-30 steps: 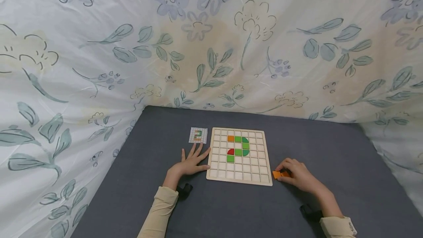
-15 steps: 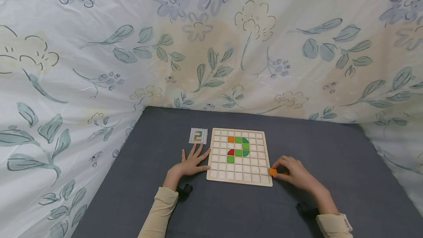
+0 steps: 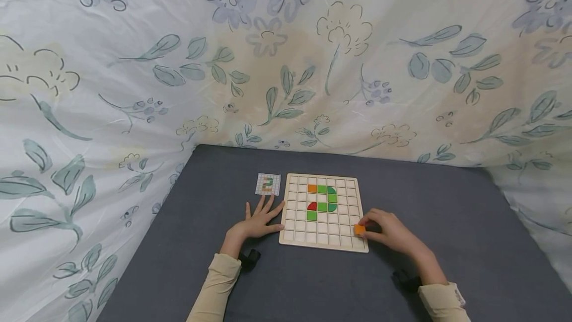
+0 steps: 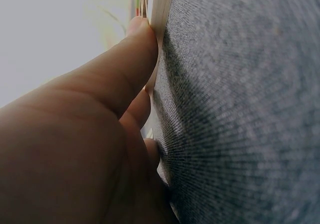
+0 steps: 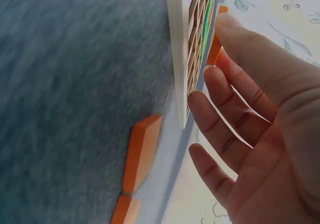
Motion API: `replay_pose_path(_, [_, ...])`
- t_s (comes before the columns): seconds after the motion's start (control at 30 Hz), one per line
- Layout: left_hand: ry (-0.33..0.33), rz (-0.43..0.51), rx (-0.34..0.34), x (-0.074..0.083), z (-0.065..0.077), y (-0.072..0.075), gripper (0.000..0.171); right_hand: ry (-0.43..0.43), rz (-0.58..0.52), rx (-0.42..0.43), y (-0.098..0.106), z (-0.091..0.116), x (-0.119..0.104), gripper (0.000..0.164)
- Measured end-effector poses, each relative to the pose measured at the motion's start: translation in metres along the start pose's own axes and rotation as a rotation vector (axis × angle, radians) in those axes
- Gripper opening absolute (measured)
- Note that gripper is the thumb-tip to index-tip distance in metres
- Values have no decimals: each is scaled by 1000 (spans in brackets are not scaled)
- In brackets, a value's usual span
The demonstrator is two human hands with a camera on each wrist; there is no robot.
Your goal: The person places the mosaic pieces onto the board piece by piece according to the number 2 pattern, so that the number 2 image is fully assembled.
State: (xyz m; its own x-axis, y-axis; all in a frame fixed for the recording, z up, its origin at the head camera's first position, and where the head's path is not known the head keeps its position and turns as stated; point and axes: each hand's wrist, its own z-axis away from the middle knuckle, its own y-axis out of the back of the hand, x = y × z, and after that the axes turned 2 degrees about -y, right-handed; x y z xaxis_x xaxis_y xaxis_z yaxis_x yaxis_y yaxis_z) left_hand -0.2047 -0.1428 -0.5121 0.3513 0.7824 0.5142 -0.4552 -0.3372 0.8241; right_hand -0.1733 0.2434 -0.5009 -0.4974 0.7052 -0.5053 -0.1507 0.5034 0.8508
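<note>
My right hand pinches an orange square tile between thumb and fingers, over the lower right part of a wooden grid board. In the right wrist view the same orange tile shows at the thumb tip, and the other fingers are spread loosely. Green, dark green, red and orange tiles lie in the board's upper middle cells. My left hand lies with fingers spread on the table, thumb and index finger at the board's left edge. In the left wrist view the thumb touches the board's side.
A small pattern card with a coloured figure 2 lies left of the board, just beyond the left fingertips. Two loose orange tiles rest on the dark tablecloth near the right hand. A flowered curtain hangs behind the table.
My right hand has moved left with the orange tile, from beside the board to over its lower right cells. The left hand and the tiles on the board have stayed put.
</note>
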Motion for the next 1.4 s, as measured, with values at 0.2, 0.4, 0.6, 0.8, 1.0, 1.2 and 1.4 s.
replay_pose_path(0.2, [9,-2,0,-2,-1,-2,72,-16,13,-21,-4,-7,-5,23])
replay_pose_path(0.4, [12,1,6,2,1,0,70,27,-19,-14,-8,-11,-11,22])
replay_pose_path(0.6, [5,8,11,3,2,0,71,47,-52,-22,-14,-18,-19,21])
replay_pose_path(0.8, [-16,16,6,1,2,0,72,68,-58,-18,-19,-26,-24,20])
replay_pose_path(1.0, [-6,14,5,3,2,2,71,109,-56,-2,-23,-33,-29,19])
replay_pose_path(1.2, [7,-1,6,5,3,3,70,115,-22,-17,-27,-40,-35,22])
replay_pose_path(1.4, [3,3,7,6,3,3,70,95,-23,-42,-29,-46,-41,23])
